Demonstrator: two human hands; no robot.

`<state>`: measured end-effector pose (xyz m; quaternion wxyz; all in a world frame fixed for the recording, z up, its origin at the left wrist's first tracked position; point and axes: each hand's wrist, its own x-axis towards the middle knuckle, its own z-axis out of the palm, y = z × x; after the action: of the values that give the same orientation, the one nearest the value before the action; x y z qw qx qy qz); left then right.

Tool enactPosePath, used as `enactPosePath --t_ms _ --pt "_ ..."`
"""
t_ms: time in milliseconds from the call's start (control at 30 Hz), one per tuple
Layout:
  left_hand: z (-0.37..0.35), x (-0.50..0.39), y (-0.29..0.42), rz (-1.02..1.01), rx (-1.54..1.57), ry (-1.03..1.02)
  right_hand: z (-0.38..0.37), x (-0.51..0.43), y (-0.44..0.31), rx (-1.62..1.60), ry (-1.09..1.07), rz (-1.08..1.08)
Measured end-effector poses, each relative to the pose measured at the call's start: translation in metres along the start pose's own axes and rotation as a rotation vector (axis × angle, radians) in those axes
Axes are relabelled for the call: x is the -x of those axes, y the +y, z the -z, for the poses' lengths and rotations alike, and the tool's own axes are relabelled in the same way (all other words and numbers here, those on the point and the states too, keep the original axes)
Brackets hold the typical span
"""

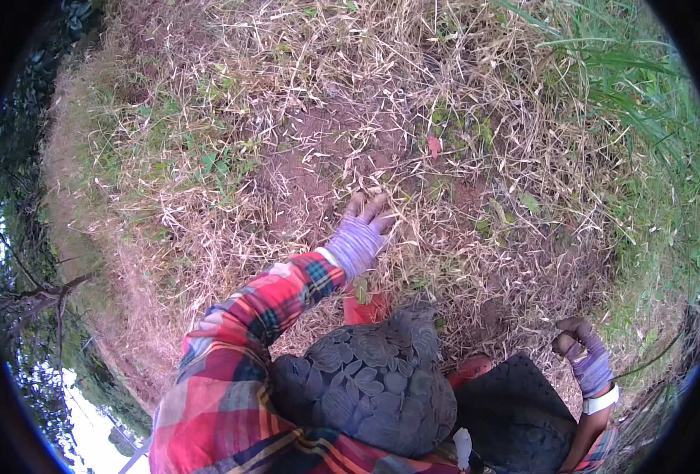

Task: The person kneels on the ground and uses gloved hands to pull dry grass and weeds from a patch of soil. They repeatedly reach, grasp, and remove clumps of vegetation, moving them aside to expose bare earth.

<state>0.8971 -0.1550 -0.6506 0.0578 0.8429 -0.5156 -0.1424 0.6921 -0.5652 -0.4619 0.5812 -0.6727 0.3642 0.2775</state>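
Note:
My left hand [364, 234], in a purple work glove with brownish fingers, reaches down into the dry cut grass [302, 228] in front of me. Its fingers are apart and touch the straw; no grip on anything shows. Farther right and lower, my right hand [586, 358] wears a matching glove, with a white band [601, 400] at the wrist. The fingers there are curled, and whether something is inside them is hidden. Beneath my left wrist, a red shoe [364, 308] is partly visible. My knees are bent under dark leaf-patterned cloth [373, 379].
Bare reddish soil [320, 139] shows through the straw ahead. Tall green grass [640, 71] grows at the upper right. A small red leaf [434, 146] lies on the straw. Tree branches [48, 293] stand at the left rim. Near my right wrist runs a thin dark stem-like line [652, 357].

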Motion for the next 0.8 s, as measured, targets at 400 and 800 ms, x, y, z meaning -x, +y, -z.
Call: enactPosePath --t_ms 400,800 --pt "-0.097 -0.049 0.022 0.864 1.48 0.297 -0.002 -0.002 0.001 0.038 0.011 0.011" --pt "0.07 -0.123 -0.169 0.739 -0.098 -0.123 -0.006 -0.007 -0.009 0.01 0.004 0.067"
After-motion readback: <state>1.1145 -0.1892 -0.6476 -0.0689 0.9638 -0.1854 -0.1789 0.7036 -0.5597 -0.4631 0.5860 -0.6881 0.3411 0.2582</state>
